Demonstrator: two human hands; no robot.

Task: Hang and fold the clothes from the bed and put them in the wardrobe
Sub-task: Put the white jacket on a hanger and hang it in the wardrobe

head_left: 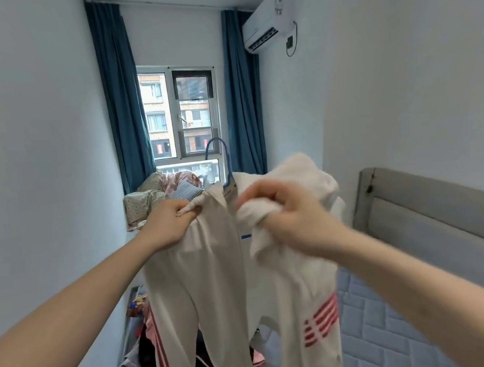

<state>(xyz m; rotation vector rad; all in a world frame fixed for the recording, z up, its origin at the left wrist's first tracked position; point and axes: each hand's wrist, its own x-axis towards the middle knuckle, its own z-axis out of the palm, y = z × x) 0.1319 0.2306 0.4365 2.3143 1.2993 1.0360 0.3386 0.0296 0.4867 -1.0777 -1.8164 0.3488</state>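
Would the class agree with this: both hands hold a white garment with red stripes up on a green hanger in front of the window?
Not quite. The hanger is blue, not green, as the head view shows. The rest stands: the left hand and right hand hold the white garment with red stripes up in front of the window.
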